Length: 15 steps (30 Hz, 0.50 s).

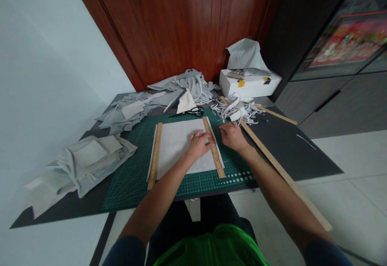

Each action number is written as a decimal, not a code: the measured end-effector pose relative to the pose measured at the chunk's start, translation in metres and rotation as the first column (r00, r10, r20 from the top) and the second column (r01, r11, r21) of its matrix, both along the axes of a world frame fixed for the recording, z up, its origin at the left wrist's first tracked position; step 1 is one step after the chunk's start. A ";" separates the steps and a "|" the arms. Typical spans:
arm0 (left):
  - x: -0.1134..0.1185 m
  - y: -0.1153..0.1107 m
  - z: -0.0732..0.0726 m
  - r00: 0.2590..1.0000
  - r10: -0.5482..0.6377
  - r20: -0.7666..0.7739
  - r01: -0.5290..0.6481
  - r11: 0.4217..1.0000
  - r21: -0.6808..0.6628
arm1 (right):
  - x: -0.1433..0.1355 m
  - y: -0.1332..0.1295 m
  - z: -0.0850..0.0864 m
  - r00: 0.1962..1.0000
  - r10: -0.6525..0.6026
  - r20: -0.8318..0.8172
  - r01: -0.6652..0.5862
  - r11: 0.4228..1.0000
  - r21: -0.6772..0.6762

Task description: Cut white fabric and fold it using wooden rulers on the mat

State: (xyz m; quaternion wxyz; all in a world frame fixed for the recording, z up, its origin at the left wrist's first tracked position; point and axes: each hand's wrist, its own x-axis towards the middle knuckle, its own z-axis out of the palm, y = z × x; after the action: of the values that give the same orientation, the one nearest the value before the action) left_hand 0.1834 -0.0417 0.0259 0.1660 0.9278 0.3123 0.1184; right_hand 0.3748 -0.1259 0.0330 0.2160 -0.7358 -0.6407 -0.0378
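Note:
A pale rectangular piece of fabric [181, 145] lies flat on a green cutting mat [133, 169]. One wooden ruler [155, 157] rests along its left side and a second wooden ruler [218, 162] along its right side. My left hand [199, 144] lies on the fabric with fingers apart, the fingertips touching the right ruler. Just beyond the fabric's right edge, my right hand [232, 135] is held over the mat with its fingers curled together; whatever they may hold is too small to make out. Black-handled scissors [193, 112] lie behind the fabric.
Heaped grey fabric [187, 84] fills the back, with folded fabric [93, 157] at left. Cut strips [236, 109] are piled at back right before a white box [249, 84]. A long wooden strip [281, 171] extends past the table's front edge under my right forearm.

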 end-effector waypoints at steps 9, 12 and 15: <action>-0.004 0.004 -0.008 0.999 -0.028 0.042 0.027 1.000 0.012 | -0.009 0.039 -0.027 0.983 0.173 -0.060 -0.183 0.951 -0.251; -0.004 0.003 -0.005 0.999 -0.026 0.043 0.025 1.000 0.003 | 0.000 0.032 -0.028 0.988 0.143 -0.051 -0.152 0.950 -0.273; -0.004 0.003 -0.004 0.999 -0.018 0.030 0.019 1.000 -0.008 | 0.003 0.030 -0.027 0.989 0.133 -0.059 -0.144 0.948 -0.283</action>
State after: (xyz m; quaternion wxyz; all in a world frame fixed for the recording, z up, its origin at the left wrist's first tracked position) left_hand 0.1792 -0.0389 0.0222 0.1754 0.9281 0.3017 0.1295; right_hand 0.3779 -0.0959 0.0062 0.1220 -0.7131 -0.6851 0.0850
